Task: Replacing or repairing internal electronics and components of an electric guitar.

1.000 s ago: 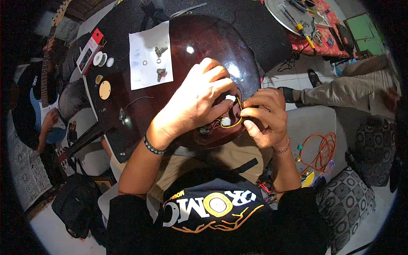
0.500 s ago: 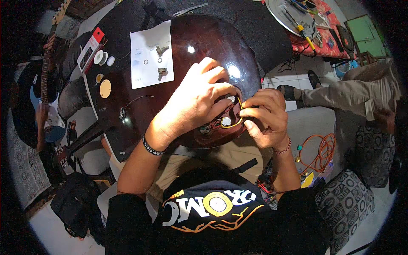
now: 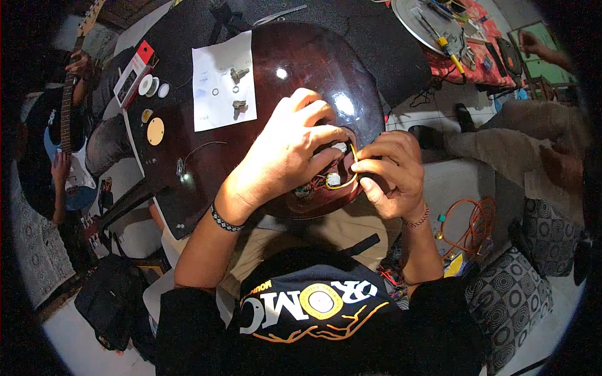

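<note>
A glossy dark red-brown guitar body [image 3: 307,66] lies face down in front of me, its rear cavity uncovered. Inside are red wires [image 3: 315,183] and a white-topped round part [image 3: 333,180]. A yellow wire [image 3: 342,185] curves along the cavity's right side. My right hand [image 3: 396,172] pinches that wire between thumb and fingers at the cavity's right rim. My left hand [image 3: 282,144] is bent over the cavity from the left, fingers closed near a second white part [image 3: 340,147]. What its fingertips grip is hidden.
White paper [image 3: 207,84] with small metal parts rests on the guitar. To its left are a wire spool [image 3: 145,84] and a round cream plate [image 3: 155,132]. A tool tray [image 3: 404,15] stands far right. People sit on both sides, the left one with a blue guitar [image 3: 76,185].
My hands have barely moved at the cavity. The person on the right has shifted their legs and raised a hand. The person on the left now has a hand on the guitar neck.
</note>
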Available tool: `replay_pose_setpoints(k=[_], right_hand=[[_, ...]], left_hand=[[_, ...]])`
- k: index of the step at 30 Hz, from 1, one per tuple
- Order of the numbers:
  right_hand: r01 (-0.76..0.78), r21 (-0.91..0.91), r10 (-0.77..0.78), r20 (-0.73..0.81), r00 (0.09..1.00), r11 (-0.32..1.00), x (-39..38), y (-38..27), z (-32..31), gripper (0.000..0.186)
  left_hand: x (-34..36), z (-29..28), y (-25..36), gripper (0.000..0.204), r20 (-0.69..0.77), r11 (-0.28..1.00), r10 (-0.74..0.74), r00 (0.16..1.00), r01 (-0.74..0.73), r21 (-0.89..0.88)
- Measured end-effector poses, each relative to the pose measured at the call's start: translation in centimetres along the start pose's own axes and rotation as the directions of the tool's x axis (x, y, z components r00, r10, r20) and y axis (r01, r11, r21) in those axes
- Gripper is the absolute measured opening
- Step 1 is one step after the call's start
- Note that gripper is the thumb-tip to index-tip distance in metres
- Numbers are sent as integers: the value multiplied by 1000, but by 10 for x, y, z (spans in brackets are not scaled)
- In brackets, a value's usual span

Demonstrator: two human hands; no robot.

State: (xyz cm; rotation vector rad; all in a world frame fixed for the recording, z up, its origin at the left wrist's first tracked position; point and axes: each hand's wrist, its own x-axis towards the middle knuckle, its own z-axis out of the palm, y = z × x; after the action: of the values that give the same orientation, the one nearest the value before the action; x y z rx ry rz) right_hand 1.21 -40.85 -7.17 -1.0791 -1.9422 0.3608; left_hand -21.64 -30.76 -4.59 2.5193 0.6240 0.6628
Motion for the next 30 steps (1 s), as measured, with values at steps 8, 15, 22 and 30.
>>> replay_pose_setpoints(k=[8, 15, 22, 30], right_hand=[[-65, -48, 64, -19, 998, 997, 9, -8, 5, 11], [-44, -119, 60, 130, 990, 992, 23, -17, 1, 17], [-82, -311, 136, 155, 979, 947, 44, -27, 3, 24], [39, -422, 126, 356, 926, 906, 64, -34, -2, 18]], left_hand=[[-5, -2, 2, 41, 45, 1000, -1, 999, 2, -25], [-44, 18, 44, 22, -324, 990, -139, 936, 140, -18], [-71, 44, 79, 48, -281, 972, -233, 931, 234, -30], [-85, 53, 66, 56, -208, 985, -112, 972, 136, 106]])
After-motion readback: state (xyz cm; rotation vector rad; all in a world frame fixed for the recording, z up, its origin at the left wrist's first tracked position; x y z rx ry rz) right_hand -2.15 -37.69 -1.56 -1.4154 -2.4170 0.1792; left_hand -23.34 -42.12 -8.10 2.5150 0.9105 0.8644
